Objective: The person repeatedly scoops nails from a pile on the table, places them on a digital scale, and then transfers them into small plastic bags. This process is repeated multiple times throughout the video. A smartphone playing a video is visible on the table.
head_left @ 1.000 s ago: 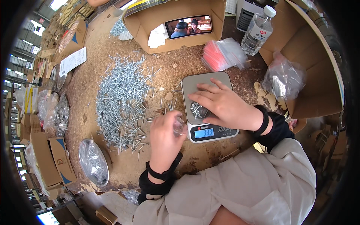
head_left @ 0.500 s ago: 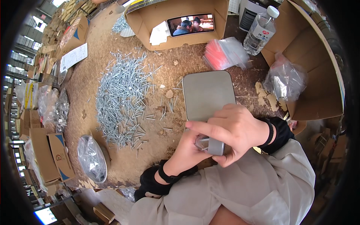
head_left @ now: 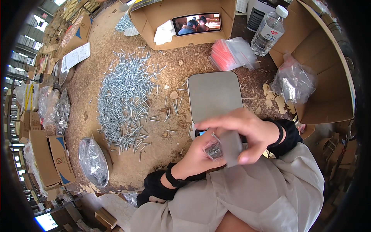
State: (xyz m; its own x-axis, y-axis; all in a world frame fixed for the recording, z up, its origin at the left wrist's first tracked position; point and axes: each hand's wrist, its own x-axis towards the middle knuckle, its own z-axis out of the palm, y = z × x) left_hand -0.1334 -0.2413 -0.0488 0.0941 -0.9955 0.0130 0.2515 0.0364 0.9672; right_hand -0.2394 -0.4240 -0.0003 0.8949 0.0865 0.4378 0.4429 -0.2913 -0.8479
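Just below the kitchen-type scale (head_left: 215, 98), my left hand (head_left: 195, 154) is closed round a small clear plastic bag of screws (head_left: 213, 151). One loose screw (head_left: 215, 137) sticks up at the bag's mouth. My right hand (head_left: 247, 125) grips a small grey box-like scoop (head_left: 231, 149), blurred by motion, right beside the bag. Its thumb presses the near side while the fingers stretch over the top. Left of the scale lies a large pile of silvery screws (head_left: 123, 102), with several strays around it.
A metal bowl (head_left: 108, 166) with plastic bags stands at the left front. Zip bags (head_left: 234, 54), a water bottle (head_left: 269, 33) and an open carton (head_left: 328, 77) are at the right. A phone (head_left: 196, 24) leans in a cardboard box (head_left: 166, 45) at the back.
The grey scoop and my right hand have shifted slightly right, away from my left hand. Screws now show in the bag, and the scale's lit display has come into view.
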